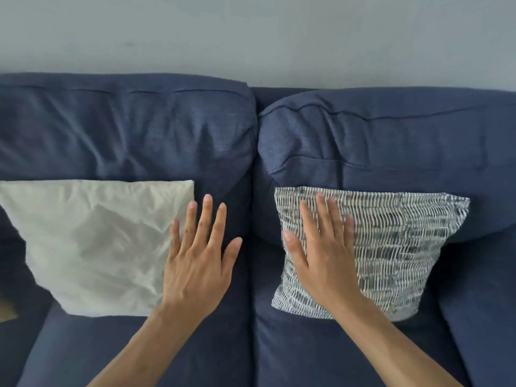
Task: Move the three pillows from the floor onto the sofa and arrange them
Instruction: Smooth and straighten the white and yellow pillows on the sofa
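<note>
— so, where are the pillows right now?

— two of them show, both on the sofa (251,344), standing on the seat and leaning against the back cushions. the cream pillow (92,247) sits toward the sofa's left end, propped on the left back cushion (125,129). the patterned pillow (391,247), grey with white woven lines, sits right of the middle seam, propped on the right back cushion (391,141).

— and a third one?

— i can't see a third pillow in this view.

— what are the hands doing?

— both are spread flat, fingers apart, gripping nothing. the left hand (198,263) is palm-down at the right edge of the cream pillow; its outer fingers overlap the pillow's edge while the rest lies over the bare blue cushion between the two pillows. whether it presses the fabric i can't tell.

— the right one?

— the right hand (321,258) lies over the left part of the patterned pillow, palm toward it, fingertips reaching up near its top edge. it looks a little blurred.

— do the pillows touch each other?

— no, they're apart, with a strip of blue sofa and the seam between the cushions separating them.

— anything else around?

— a pale grey wall (251,34) runs above the sofa back.
</note>
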`<state>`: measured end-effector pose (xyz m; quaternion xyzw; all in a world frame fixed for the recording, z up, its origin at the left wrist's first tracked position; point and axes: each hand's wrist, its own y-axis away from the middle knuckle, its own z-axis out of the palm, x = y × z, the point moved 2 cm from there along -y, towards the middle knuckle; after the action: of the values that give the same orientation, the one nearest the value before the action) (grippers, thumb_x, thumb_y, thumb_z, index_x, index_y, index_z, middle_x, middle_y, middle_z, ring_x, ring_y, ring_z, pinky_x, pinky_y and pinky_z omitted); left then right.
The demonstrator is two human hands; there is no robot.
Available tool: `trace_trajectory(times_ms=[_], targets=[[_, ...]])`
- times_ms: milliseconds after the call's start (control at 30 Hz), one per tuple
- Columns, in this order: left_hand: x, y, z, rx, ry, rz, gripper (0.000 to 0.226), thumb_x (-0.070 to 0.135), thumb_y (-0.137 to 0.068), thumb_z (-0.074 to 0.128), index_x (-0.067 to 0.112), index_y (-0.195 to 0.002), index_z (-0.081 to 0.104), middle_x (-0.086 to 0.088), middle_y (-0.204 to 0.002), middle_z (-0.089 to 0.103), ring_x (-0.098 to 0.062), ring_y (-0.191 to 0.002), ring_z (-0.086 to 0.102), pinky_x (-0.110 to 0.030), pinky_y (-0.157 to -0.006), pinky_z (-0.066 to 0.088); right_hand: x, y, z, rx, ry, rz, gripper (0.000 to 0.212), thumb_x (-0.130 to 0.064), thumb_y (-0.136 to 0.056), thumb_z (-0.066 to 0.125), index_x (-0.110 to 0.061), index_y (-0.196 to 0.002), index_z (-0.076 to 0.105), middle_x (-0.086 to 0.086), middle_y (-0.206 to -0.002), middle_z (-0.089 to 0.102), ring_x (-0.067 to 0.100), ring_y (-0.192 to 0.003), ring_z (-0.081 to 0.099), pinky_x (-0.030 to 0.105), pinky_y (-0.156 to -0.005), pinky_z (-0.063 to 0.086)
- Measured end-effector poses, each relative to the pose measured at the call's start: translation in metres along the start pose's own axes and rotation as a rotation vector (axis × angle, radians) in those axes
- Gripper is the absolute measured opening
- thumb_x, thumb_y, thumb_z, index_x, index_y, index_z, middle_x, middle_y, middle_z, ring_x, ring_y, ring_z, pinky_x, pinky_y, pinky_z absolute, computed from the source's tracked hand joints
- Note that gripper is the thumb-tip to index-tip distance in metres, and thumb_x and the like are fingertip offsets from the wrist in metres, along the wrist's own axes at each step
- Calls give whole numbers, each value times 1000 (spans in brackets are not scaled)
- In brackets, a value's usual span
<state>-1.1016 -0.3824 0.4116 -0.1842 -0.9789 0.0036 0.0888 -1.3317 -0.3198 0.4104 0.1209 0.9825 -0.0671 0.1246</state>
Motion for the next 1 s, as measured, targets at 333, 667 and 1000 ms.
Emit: trace_trajectory(times_ms=[333,667,1000], targets=[[-66,21,-32,-6,0,-51,71,60,-113,15,22,-173,12,-1,-182,1,-26,-168,-2,-60,-133,17,-77,-13,-4,11,-15,-143,74,-64,-114,20,-19,-171,33,13,-183,18,34,-171,11,66,-135,14],[-198,53,-53,-63,70,-44,73,64,-111,7,28,-173,-4,5,-179,-20,-18,-165,-21,-54,-136,2,-209,34,34,33,20,-97,69,-57,-114,32,-16,-169,38,12,-183,19,33,-171,9,69,-133,18],[-327,42,-51,52,320,40,62,50,-115,19,27,-171,4,6,-181,-10,-13,-165,-19,-49,-137,2,-379,6,101,173,-69,-134,67,-47,-117,32,-13,-174,22,11,-184,11,29,-172,0,61,-137,5]])
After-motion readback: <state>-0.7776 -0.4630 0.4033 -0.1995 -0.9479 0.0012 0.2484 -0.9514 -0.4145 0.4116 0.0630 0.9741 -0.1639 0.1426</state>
